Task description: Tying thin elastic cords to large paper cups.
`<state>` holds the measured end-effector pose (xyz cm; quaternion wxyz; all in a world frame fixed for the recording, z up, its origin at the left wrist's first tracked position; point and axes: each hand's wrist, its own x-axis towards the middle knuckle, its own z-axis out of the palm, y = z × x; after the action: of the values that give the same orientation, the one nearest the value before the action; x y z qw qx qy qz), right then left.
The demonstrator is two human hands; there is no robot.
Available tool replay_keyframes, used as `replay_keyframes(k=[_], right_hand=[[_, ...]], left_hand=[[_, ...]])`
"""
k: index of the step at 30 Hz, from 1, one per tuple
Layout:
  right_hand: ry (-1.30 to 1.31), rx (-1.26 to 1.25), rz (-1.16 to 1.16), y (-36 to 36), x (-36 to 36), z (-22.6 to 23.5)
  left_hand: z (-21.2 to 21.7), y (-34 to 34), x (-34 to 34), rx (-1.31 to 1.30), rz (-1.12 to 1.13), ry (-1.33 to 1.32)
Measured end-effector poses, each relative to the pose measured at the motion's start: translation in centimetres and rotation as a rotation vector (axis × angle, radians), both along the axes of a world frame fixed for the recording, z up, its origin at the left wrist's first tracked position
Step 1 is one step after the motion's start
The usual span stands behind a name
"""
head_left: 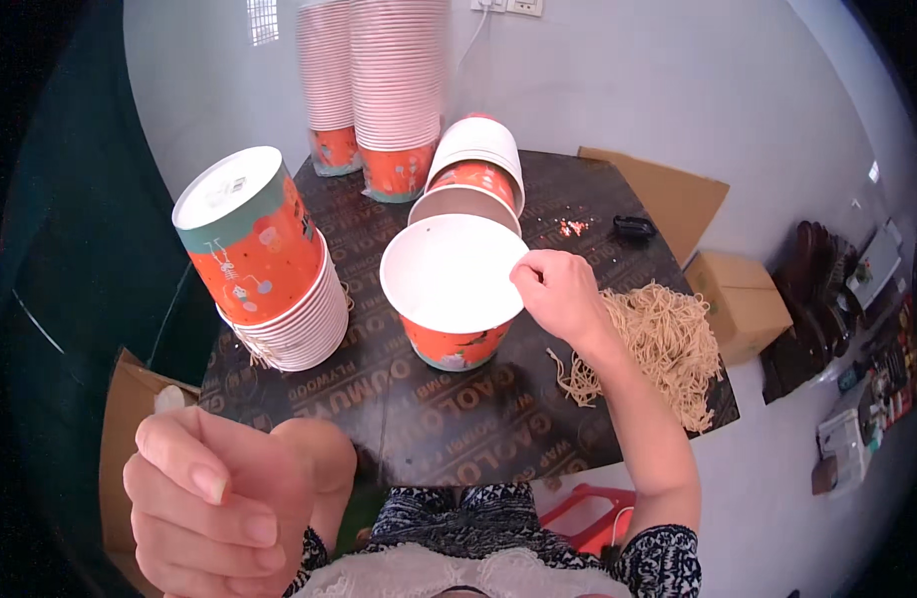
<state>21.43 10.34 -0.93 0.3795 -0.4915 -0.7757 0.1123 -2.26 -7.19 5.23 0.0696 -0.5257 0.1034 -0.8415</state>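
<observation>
My right hand (561, 291) pinches the right rim of a white-lined orange paper bucket (458, 344), which stands upright with its mouth toward me. Its inside looks bare apart from a small dark speck. My left hand (219, 503) is raised close to the camera at the lower left, fingers curled in. A small pale, translucent bit (169, 400) shows at its top edge; what it is I cannot make out. Beyond the bucket, more paper buckets (475, 149) lie nested on their side. To the right of my right forearm, a heap of beige strings (663, 344) spreads on the table.
At the left stands a stack of upside-down orange buckets (259, 249), with strings caught at its lower rim. Tall bagged bucket stacks (399, 100) rise at the back of the dark printed table (349, 429). Cardboard boxes (738, 304) and a red stool (588, 513) stand around it.
</observation>
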Motion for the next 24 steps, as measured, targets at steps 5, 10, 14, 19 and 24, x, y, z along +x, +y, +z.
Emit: replay_keyframes(k=[5, 10, 14, 19, 24], right_hand=[[-0.035, -0.015, 0.094, -0.3, 0.3, -1.0], [0.175, 0.037, 0.124, -1.1, 1.9, -0.5], [0.127, 0.017, -0.057, -1.4, 5.8, -1.1], [-0.142, -0.112, -0.106, -2.2, 8.1, -3.8], [-0.24, -0.2, 0.01, -3.2, 7.9, -6.0]], left_hand=[[0.1, 0.0, -0.2, 0.011, -0.026, 0.006], [0.3, 0.3, -0.3, -0.021, 0.009, -0.007], [0.4, 0.1, -0.8, -0.026, 0.012, 0.014], [0.5, 0.2, -0.8, 0.0, 0.013, 0.02], [0.5, 0.4, -0.4, -0.002, 0.048, 0.056]])
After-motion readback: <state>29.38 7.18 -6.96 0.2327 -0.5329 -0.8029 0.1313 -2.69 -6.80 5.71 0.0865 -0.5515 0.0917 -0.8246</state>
